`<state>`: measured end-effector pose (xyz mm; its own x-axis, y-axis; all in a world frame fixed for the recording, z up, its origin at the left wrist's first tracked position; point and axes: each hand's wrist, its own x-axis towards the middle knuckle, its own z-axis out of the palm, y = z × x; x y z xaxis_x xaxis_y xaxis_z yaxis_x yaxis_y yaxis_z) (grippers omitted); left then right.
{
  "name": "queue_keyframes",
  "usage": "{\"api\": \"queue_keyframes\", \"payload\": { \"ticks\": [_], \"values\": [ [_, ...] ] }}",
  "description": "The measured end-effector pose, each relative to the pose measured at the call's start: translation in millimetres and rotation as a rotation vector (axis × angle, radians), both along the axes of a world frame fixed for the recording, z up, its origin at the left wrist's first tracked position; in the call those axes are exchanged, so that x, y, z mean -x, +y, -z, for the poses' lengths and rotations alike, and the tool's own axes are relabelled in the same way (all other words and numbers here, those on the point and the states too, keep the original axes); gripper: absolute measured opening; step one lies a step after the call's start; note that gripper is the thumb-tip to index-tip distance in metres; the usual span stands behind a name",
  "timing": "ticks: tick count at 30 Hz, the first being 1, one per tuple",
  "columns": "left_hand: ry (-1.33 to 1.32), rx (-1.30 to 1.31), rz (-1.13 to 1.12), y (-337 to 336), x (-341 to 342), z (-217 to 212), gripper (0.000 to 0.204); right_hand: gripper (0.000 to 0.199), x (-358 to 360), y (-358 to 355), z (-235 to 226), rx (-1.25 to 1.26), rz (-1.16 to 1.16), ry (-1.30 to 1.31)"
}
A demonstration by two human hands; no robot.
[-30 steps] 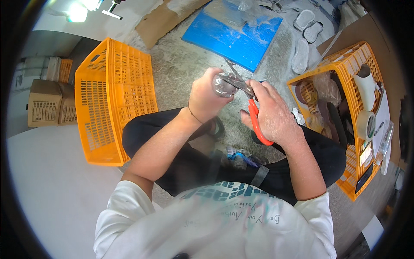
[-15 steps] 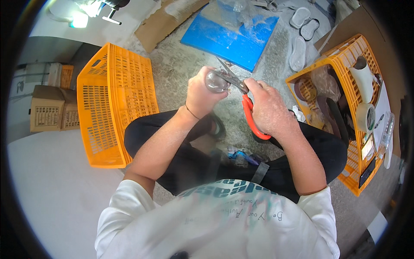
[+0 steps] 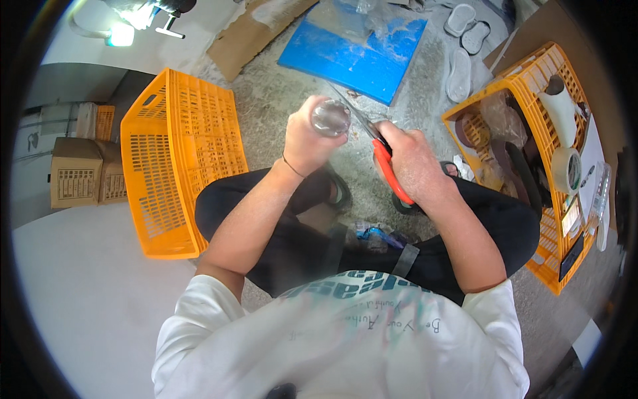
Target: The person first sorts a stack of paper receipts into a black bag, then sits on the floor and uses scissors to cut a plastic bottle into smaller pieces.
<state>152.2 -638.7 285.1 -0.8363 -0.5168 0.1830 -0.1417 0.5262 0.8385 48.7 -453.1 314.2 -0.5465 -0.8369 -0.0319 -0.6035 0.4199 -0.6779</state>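
Observation:
My left hand (image 3: 306, 136) is closed around a clear, round plastic container (image 3: 330, 118), its circular end facing up. Whether it is a cut bottle or a cup I cannot tell. In my right hand (image 3: 413, 159) is a pair of scissors (image 3: 385, 169) with red handles. The blades point away and to the left, passing close along the right side of the container. Between the blades and the rim, contact is hard to make out. Both hands are held above the floor, in front of my knees.
An orange crate (image 3: 179, 159) stands at the left, and another orange crate (image 3: 548, 80) at the right carries a tape roll (image 3: 565, 170) and a phone (image 3: 571, 257). Ahead lie a dusty blue board (image 3: 352, 56), cardboard (image 3: 256, 33) and white shoe soles (image 3: 458, 74). Cardboard boxes (image 3: 76, 171) sit far left.
The scissor blades have come off the container's rim to its right side and look closer together. The container's round end has turned more toward view, and its position has shifted slightly.

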Motion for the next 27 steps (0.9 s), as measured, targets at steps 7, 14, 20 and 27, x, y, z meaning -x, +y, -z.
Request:
{"api": "queue_keyframes", "payload": {
  "ticks": [7,14,20,27],
  "values": [
    [0.038,-0.097,-0.036,-2,0,-7,0.042,0.073,4,5,-19,0.094,0.007,-0.186],
    [0.066,0.047,0.031,-3,1,-5,0.048,0.073,-3,2,-28,-0.026,-0.052,-0.032],
    [0.021,0.062,0.023,-3,-2,-3,0.044,0.031,-1,-1,-25,-0.107,-0.045,-0.068],
    [0.035,0.03,0.002,0,2,-6,0.038,0.029,1,-5,-17,-0.205,0.008,-0.196]
  ]
}}
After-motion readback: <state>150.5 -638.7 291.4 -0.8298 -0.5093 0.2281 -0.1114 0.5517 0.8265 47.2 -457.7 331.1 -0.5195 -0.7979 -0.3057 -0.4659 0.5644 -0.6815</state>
